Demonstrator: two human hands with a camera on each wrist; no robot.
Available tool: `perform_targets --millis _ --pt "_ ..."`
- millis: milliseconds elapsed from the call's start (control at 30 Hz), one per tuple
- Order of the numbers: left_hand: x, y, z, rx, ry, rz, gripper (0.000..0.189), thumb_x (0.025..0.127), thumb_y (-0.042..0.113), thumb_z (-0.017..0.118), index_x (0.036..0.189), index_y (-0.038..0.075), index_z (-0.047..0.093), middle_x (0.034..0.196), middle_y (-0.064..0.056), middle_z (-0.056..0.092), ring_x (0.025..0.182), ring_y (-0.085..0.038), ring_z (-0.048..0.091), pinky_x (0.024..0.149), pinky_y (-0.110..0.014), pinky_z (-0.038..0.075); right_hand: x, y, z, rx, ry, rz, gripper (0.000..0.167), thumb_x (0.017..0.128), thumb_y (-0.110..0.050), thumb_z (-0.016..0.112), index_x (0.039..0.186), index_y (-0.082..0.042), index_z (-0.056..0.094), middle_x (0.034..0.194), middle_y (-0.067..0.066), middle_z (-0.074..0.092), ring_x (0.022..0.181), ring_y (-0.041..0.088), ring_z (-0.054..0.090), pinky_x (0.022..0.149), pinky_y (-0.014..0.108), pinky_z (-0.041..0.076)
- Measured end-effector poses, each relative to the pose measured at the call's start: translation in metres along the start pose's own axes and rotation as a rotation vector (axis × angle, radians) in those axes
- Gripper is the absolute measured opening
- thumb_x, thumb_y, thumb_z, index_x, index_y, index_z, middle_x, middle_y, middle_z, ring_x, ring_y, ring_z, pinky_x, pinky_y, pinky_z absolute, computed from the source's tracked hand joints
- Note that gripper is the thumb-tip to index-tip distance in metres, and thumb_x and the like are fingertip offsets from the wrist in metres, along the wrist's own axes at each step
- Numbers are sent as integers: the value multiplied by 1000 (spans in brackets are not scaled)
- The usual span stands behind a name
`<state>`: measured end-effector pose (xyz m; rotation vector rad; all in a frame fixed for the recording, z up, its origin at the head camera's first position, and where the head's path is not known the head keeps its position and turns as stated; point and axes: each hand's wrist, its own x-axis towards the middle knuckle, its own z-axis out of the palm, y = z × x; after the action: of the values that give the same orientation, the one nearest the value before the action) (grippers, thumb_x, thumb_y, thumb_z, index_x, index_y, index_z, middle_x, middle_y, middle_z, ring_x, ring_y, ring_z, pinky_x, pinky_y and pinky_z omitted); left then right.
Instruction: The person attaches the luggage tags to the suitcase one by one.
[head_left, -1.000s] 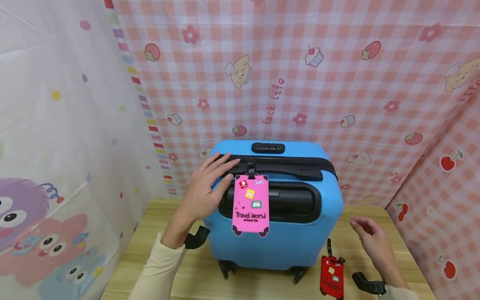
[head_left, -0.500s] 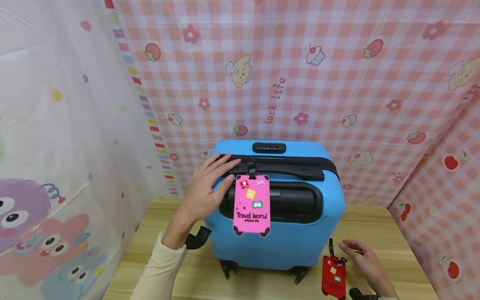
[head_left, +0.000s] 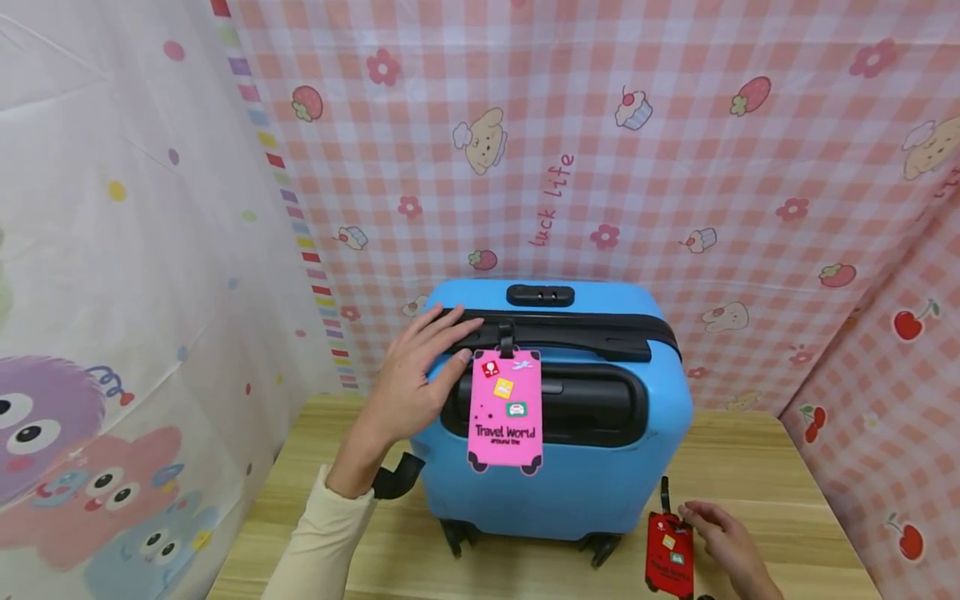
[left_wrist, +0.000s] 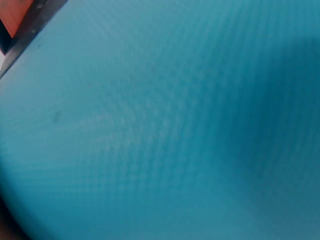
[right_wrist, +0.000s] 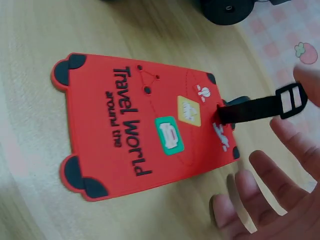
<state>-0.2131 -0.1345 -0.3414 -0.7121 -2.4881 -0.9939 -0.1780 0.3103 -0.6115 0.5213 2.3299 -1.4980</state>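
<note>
Right hand (head_left: 723, 537): at the red tag (right_wrist: 150, 112), thumb and forefinger at the edges of the buckle (right_wrist: 280, 105) on the tag's strap (right_wrist: 252, 109). The remaining fingers are spread and lightly bent, holding nothing. Whether thumb and forefinger are actually pinching the buckle cannot be told; the thumb is cut off by the frame edge in the right wrist view, and in the head view the fingers cover the buckle.

The red tag lies face up on the table (head_left: 757, 450), just beside the suitcase (head_left: 536, 500), near a front wheel (head_left: 602, 548). Its lower edge reaches the bottom of the head view, where its lettering is hard to read; the right wrist view gives "Travel World around the".

Left hand (head_left: 411, 387): fingers extended, laid over the suitcase's upper left edge, tips on the black handle (head_left: 577, 344); it grips nothing visible. The left wrist view is a blurred blue surface, the hand unrecognisable, with an unidentified orange-red patch in one corner.

The pink tag (head_left: 505, 417) hangs from the handle, covering part of the black recess (head_left: 600, 404). The right forearm is cut off below.
</note>
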Motion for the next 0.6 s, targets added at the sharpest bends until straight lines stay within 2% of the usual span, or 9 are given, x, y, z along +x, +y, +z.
perform_targets --millis 133,267,467,600 --pt "0 0 1 2 1 -2 41 103 31 50 143 24 54 156 -1 41 150 -23 22 116 -63 15 2 1 2 13 -44 46 77 97 -50 57 146 6 36 140 32 45 122 45 47 93 55 47" --pt "0 0 1 -3 9 3 41 103 30 51 143 24 55 156 -1 41 150 -23 23 116 -63 16 2 3 4 0 -68 39 73 96 -40 62 146 7 36 140 34 43 120 45 47 97 57 44" --pt "0 0 0 -6 10 2 41 103 31 51 143 25 55 156 0 41 150 -23 23 116 -63 16 4 9 11 -22 -33 -2 66 90 -22 71 142 8 42 134 33 49 111 38 54 89 48 48" --pt "-1 0 0 -16 5 -5 41 103 31 51 143 26 54 156 1 41 150 -21 22 116 -62 15 6 12 15 -21 -3 -11 63 89 -15 71 139 10 44 132 33 49 108 36 53 86 43 47"
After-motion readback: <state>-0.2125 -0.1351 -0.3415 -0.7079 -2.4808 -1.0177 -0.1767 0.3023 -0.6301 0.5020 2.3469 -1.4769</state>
